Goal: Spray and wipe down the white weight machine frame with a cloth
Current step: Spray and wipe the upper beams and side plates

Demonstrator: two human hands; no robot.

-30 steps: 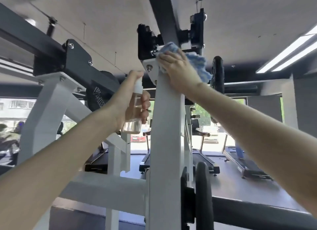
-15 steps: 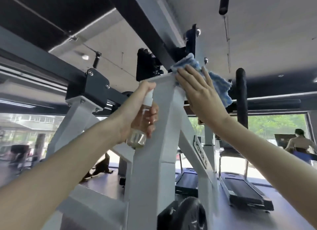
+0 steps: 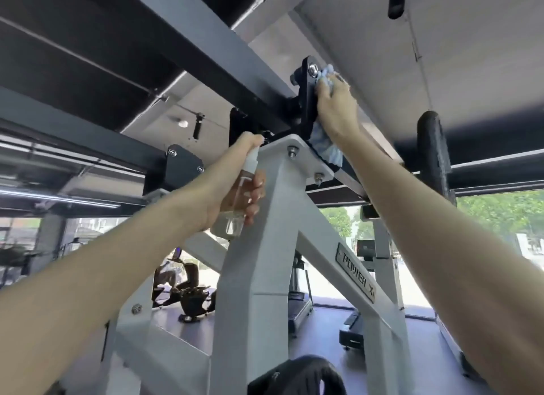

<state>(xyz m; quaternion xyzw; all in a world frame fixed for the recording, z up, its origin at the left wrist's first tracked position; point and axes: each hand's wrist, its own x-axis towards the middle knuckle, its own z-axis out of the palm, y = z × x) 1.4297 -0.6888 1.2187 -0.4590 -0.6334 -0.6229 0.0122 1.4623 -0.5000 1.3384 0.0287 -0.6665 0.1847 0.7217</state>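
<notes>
The white weight machine frame (image 3: 265,247) rises in the middle as an A-shaped post with a bolted top plate. My left hand (image 3: 232,185) grips a small clear spray bottle (image 3: 235,206) beside the post's upper left, its white nozzle just under the top plate. My right hand (image 3: 335,109) reaches above the plate and presses a blue cloth (image 3: 326,147) against a black pivot bracket (image 3: 307,100). Cloth shows above and below the hand, its middle hidden.
A dark steel beam (image 3: 206,58) runs diagonally overhead. A second black bracket (image 3: 182,164) sits on the left post. A black padded roller (image 3: 432,156) hangs at the right. A black weight plate (image 3: 297,377) is low in the middle. Treadmills (image 3: 300,306) stand behind.
My right hand has carried the cloth up from the white top plate onto the black bracket. The view has tilted upward. My left hand keeps the bottle by the post.
</notes>
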